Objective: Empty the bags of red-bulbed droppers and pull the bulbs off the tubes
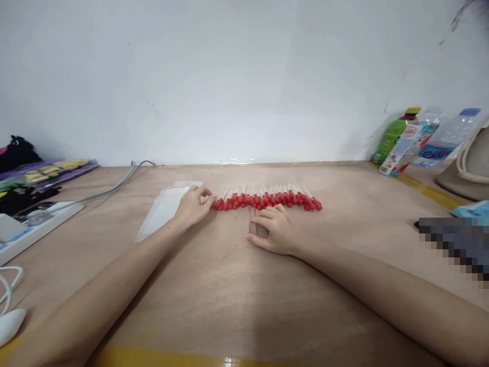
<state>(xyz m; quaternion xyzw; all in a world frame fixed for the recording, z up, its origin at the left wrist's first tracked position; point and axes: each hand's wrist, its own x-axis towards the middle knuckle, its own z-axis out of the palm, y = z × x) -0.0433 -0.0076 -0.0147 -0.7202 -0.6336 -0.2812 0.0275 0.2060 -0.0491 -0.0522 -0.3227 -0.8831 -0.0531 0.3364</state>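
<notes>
A long row of white sticks with red bulbous tips lies on the brown table, the tips facing me. At its left end, my left hand has loosely bent, parted fingers, their tips beside the outermost red tip. In front of the row's middle, my right hand rests low over the table. Its thumb and forefinger are at a pair of thin brownish sticks, which point towards the row. The fingers partly cover this pair, so its exact kind is unclear. Flat clear plastic bags lie left of and partly behind my left hand.
A white power strip with a grey cable stands left, near dark and purple packets. Several bottles and a beige bag are at the back right. A blurred dark object lies at right. A wall rises behind.
</notes>
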